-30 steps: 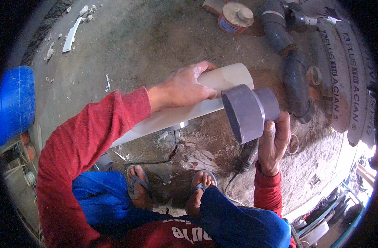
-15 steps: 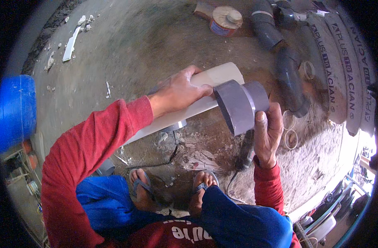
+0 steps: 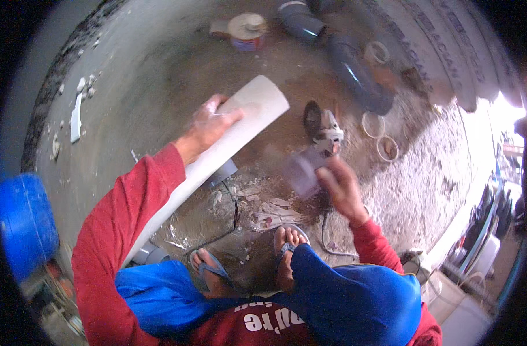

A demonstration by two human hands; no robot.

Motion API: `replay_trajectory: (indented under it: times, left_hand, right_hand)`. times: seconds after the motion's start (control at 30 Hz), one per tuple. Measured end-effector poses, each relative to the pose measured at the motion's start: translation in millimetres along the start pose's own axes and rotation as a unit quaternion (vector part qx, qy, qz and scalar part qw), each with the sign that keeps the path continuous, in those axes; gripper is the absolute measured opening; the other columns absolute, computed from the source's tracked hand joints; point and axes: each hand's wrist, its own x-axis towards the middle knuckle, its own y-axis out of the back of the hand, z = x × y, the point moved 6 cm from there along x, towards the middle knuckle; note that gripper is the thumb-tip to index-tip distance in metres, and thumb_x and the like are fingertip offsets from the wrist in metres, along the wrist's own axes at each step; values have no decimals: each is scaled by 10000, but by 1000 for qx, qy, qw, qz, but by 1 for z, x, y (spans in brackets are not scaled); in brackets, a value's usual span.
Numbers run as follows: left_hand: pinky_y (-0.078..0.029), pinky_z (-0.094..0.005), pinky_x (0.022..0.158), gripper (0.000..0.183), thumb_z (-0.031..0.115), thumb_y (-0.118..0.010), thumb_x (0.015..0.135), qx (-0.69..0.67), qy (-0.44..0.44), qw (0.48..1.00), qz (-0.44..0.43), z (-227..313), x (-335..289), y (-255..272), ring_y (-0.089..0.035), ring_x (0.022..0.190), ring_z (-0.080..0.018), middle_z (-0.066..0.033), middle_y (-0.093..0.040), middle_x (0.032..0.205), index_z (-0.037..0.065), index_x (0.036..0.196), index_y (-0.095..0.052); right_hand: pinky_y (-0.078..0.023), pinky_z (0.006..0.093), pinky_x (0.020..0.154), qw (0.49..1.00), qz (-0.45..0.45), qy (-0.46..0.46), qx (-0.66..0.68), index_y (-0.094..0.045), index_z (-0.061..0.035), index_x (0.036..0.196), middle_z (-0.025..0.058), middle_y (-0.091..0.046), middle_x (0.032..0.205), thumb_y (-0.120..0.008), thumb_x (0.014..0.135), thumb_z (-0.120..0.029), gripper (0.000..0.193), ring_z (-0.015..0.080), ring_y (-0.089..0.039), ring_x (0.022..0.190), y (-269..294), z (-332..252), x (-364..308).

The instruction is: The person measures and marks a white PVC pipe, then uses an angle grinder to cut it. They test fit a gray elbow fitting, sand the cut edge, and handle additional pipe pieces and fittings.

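My left hand grips a long white plastic pipe near its upper end, fingers wrapped over it. From there the pipe slants down and left beneath my left forearm. In my right hand is a grey stepped pipe reducer, smeared by motion and apart from the pipe. Just beyond that hand an angle grinder lies on the ground. A short grey pipe piece sits below the white pipe.
Dark grey pipe fittings lie at the far side, with pale rings near them. A lidded tin stands at the back. Filled sacks line the far right; a blue barrel stands left. A black cord runs near my feet.
The reducer has come away from beside the pipe's end, carried toward me by my right hand. The pipe now slants more steeply, still in my left hand. The angle grinder has come into sight.
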Motion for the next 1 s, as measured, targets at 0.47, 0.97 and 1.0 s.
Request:
replay_trajectory:
  times: [0.47, 0.97, 1.0]
  left_hand:
    - [-536, -340, 807, 581, 373, -648, 883, -76, 0, 997, -34, 8, -3, -5, -639, 950, -203, -137, -646, 1104, -10, 1300, -521]
    - [-522, -341, 845, 549, 347, -638, 891, -69, -31, 996, -36, 6, -2, -5, -630, 975, -196, -126, -647, 1113, 2, 1300, -514]
    - [-521, -337, 851, 581, 349, -648, 887, -72, -34, 996, -37, 7, -1, -5, -633, 983, -199, -138, -650, 1133, -14, 1320, -510]
  right_hand:
    - [-488, 439, 781, 998, -26, 38, 51, -564, -6, 1054, 230, -625, 942, -634, 980, -259, 273, 340, -619, 862, -113, 74, -18]
    - [-548, 491, 741, 940, 164, 2, -299, -743, -81, 975, 225, -712, 906, -750, 791, -439, 404, 393, -707, 883, 114, 94, 144]
    - [-550, 494, 753, 940, 142, -47, -307, -745, -86, 992, 226, -713, 920, -753, 787, -463, 429, 394, -706, 905, 113, 106, 159]
